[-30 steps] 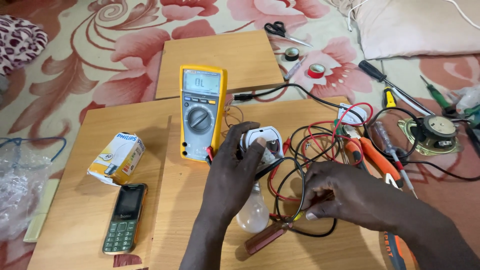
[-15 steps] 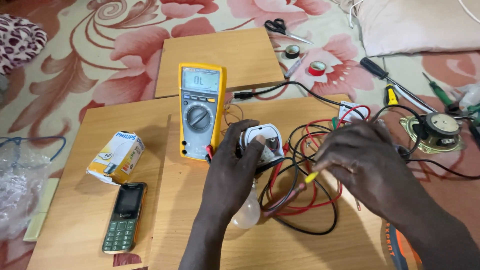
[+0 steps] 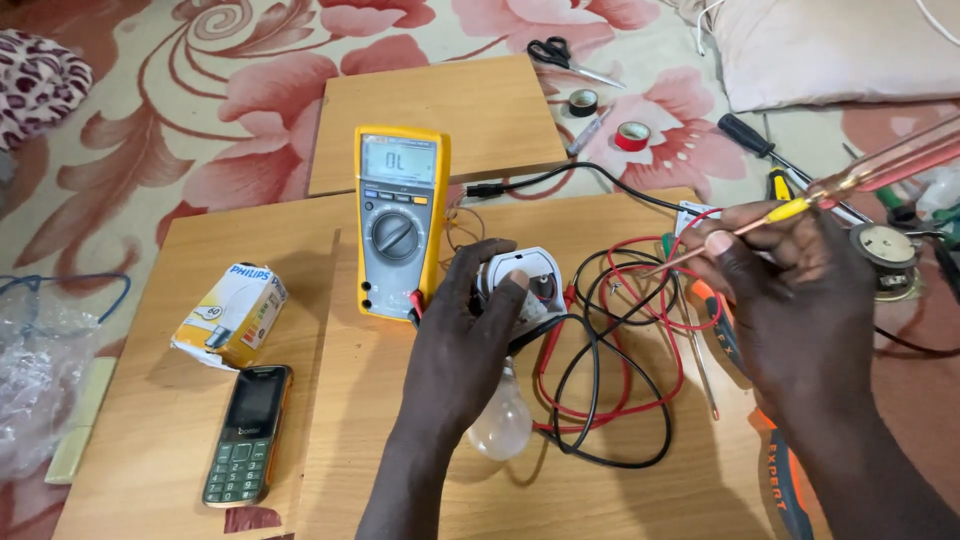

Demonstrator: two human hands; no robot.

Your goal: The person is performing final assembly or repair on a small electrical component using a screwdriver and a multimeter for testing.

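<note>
Left fingers: our left hand [image 3: 470,335] has its fingers curled closed around a white lamp holder [image 3: 525,285], with the thumb lying on its top.
Right fingers: our right hand [image 3: 790,290] pinches a thin probe [image 3: 800,208] between the thumb and the fingers, closed on it.
Probe direction: its long axis runs on a diagonal; the metal tip points down-left toward the red and black leads [image 3: 610,360], and the reddish handle rises to the upper right.
Bulb: a clear bulb [image 3: 502,420] lies under our left wrist, glass end toward us, just below the holder.
Hidden: the far end of the handle is blurred and cut by the frame edge; our palm covers the join of bulb and holder, so we cannot tell if they are joined.
Meter: a yellow multimeter [image 3: 400,220] lies flat just left of the holder.
Surface: wooden boards [image 3: 440,110] on a floral carpet [image 3: 180,100].
Around: a bulb box [image 3: 232,315] and a phone [image 3: 248,420] at left; scissors [image 3: 560,55] and tape rolls [image 3: 630,135] beyond.
</note>
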